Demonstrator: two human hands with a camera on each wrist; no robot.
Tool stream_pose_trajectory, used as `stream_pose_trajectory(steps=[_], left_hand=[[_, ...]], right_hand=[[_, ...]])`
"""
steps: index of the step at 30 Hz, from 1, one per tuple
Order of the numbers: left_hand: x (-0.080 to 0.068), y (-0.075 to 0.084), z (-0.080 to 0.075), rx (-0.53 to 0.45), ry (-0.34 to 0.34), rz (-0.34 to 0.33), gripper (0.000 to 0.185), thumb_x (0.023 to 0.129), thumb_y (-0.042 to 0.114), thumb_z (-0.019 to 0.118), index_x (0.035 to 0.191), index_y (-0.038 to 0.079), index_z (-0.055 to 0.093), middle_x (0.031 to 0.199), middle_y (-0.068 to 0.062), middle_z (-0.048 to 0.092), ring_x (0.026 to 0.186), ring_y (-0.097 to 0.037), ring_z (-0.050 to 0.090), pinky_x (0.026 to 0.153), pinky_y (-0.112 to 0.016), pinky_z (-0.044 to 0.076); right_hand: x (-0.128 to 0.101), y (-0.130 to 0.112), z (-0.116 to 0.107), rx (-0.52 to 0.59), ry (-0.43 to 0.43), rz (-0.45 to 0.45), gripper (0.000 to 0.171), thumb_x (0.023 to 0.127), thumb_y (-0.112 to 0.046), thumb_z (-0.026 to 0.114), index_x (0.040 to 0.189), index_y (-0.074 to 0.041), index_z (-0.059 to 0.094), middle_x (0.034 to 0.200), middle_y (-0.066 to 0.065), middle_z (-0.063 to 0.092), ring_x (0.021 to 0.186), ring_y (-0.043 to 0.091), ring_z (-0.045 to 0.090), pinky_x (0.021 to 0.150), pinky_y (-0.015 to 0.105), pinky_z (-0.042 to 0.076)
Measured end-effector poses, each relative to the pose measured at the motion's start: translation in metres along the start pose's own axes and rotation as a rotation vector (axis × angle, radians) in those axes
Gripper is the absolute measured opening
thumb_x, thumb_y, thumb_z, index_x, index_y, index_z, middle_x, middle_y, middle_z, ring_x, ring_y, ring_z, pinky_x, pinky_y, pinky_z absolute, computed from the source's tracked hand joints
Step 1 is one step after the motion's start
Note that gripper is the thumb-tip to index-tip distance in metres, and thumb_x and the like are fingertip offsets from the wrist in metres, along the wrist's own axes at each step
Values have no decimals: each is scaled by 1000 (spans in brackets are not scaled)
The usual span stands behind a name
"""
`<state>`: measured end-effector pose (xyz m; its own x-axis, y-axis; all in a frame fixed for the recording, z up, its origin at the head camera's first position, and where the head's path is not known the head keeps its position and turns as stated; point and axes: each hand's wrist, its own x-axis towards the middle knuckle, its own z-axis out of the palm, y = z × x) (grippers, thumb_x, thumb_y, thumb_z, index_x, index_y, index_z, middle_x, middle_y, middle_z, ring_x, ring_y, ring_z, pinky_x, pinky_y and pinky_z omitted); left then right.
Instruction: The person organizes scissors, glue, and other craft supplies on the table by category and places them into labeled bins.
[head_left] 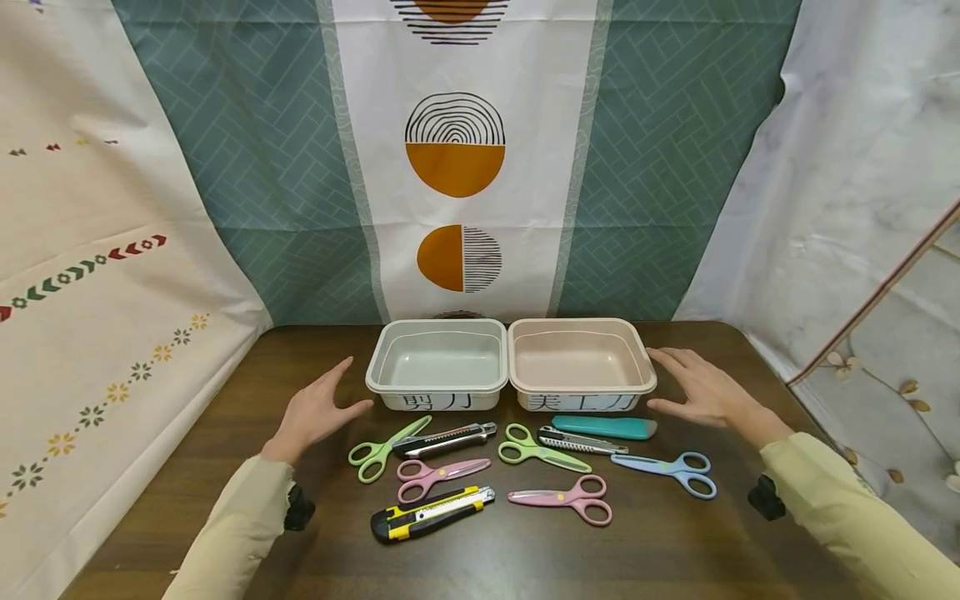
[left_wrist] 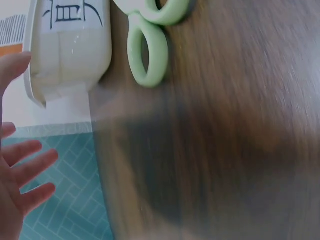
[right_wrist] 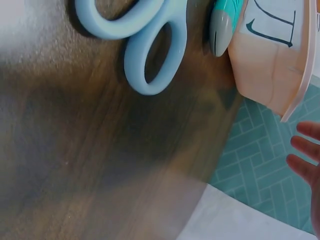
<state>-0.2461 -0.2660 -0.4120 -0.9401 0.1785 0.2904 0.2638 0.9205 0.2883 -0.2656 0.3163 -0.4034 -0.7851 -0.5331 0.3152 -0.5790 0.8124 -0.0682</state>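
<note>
My left hand [head_left: 311, 414] hovers with spread fingers left of a pale grey-green bin [head_left: 438, 389]. On the other side, my right hand [head_left: 705, 390] has its fingers extended beside a beige-pink bin [head_left: 585, 389]. Neither hand holds anything. Closest to the left hand lie green scissors [head_left: 385, 447]; blue scissors [head_left: 675, 467] lie below the right. Between them are a black-and-silver utility knife [head_left: 450, 439], a teal utility knife [head_left: 600, 427], a small black utility knife [head_left: 581, 442], a yellow-and-black utility knife [head_left: 435, 513], more green scissors [head_left: 532, 449] and two pink scissors [head_left: 427, 477] [head_left: 573, 496].
Both bins stand side by side at the back of the dark wooden table [head_left: 675, 550], with labels in Chinese characters on their fronts. Behind them hangs a patterned curtain [head_left: 281, 167]. Light cloths flank the table on the left [head_left: 97, 350] and right [head_left: 862, 250].
</note>
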Motion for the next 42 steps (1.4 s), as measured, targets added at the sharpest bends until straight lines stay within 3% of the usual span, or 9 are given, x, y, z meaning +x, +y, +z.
stream_pose_trajectory(steps=[7,11,28,42], left_hand=[[6,5,5,-95,-43,-47,88,77,55,62,140,2,30,133,-26,42,115,-43,44,87,-56,38],[9,4,9,-123,-64,-69,88,78,52,63,141,2,27,133,-24,42,112,-40,48,86,-55,39],[12,5,18,-226,-77,-116,84,79,47,65,138,-1,30,130,-24,46,113,-39,48,87,-54,39],[12,7,25,-245,-45,-81,71,82,43,63,134,2,39,125,-21,52,105,-37,55,83,-52,44]], right_hand=[[0,-7,2,16,-5,7,79,75,-50,66,134,-4,39,123,18,46,112,35,43,86,54,38],[-4,-10,4,34,3,15,79,75,-49,67,133,-3,40,122,17,48,111,34,44,86,54,39],[-36,-11,9,102,-16,116,78,75,-46,69,133,-4,38,125,19,46,114,38,43,86,56,36],[-57,-20,18,168,-58,177,77,73,-48,70,131,-4,42,125,20,47,113,40,45,84,58,37]])
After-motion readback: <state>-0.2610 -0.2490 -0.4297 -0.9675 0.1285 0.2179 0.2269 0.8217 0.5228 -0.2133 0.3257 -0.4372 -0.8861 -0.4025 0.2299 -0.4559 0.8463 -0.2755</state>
